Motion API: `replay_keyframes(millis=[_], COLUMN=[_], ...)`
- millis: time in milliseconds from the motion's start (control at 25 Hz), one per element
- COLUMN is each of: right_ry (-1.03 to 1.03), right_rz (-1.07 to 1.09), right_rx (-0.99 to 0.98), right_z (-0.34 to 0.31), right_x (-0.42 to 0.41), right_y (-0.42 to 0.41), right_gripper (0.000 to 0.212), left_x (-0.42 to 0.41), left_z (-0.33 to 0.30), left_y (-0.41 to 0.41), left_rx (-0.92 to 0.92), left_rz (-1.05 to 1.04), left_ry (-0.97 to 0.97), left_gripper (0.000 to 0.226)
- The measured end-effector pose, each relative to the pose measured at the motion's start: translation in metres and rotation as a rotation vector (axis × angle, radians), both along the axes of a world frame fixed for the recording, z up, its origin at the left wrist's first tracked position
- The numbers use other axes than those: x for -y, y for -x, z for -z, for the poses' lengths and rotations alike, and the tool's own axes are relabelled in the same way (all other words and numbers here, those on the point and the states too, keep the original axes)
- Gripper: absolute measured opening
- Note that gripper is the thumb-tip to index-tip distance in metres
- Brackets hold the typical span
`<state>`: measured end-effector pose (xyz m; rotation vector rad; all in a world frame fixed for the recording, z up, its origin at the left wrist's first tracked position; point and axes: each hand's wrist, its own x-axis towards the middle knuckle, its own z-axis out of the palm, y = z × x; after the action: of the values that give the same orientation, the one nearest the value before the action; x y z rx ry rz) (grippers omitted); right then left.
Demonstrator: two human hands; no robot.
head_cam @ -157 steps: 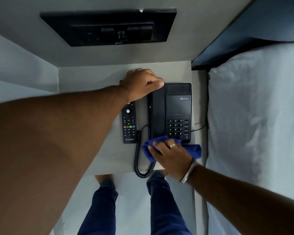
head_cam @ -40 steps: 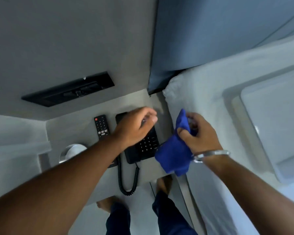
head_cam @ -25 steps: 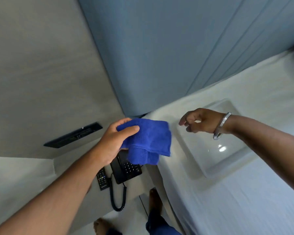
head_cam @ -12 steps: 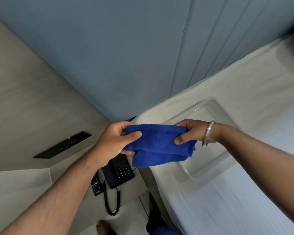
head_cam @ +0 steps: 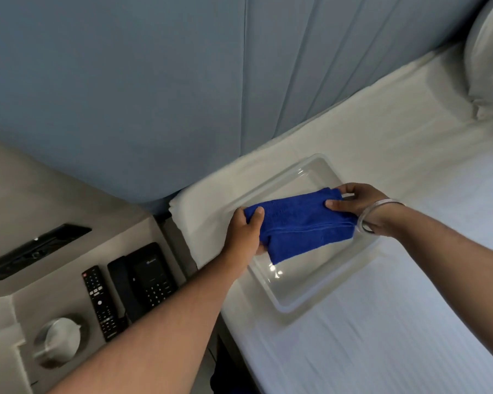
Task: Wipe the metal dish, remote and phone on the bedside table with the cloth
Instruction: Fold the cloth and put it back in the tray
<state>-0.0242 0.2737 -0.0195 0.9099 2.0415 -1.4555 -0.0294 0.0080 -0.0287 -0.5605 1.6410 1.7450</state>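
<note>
A folded blue cloth (head_cam: 299, 226) is stretched between both my hands above a clear plastic tray (head_cam: 296, 297) lying on the bed. My left hand (head_cam: 244, 233) grips the cloth's left end and my right hand (head_cam: 359, 203), with a metal bangle on the wrist, grips its right end. On the bedside table (head_cam: 143, 231) at the lower left lie the black phone (head_cam: 144, 277), the black remote (head_cam: 100, 301) to its left, and the round metal dish (head_cam: 59, 339) near the table's front corner. My left forearm covers the phone's lower part.
The white bed (head_cam: 382, 322) fills the right half, with a pillow (head_cam: 490, 61) at the top right. A blue padded headboard (head_cam: 154, 81) rises behind. A black switch panel (head_cam: 32, 251) is set in the wall left of the table.
My right hand lifted the cloth off the phone, passed it to my left, then gripped it again. Both hands carried it right, over the tray on the bed. The view swung from table to bed.
</note>
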Motion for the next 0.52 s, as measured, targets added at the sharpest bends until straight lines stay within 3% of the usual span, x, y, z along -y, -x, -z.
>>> replay_keyframes(millis=[120, 320, 440, 520], right_ry=[-0.258, -0.628, -0.659, -0.656], right_rz=[0.029, -0.286, -0.348, -0.552], right_rx=[-0.069, -0.075, -0.153, -0.03], right_z=[0.02, 0.023, 0.012, 0.012], right_x=[-0.002, 0.007, 0.041, 0.078], right_y=[0.005, 0.004, -0.007, -0.019], right_gripper=[0.028, 0.056, 0.048, 0.047], left_x=[-0.017, -0.017, 0.004, 0.027], left_z=[0.019, 0.024, 0.015, 0.007], left_y=[0.006, 0.002, -0.01, -0.018], left_rx=[-0.035, -0.13, -0.246, -0.269], left_rz=[0.065, 0.332, 0.341, 0.311], left_ry=[0.179, 0.49, 0.454, 0.368], left_gripper=[0.024, 0.025, 0.025, 0.033])
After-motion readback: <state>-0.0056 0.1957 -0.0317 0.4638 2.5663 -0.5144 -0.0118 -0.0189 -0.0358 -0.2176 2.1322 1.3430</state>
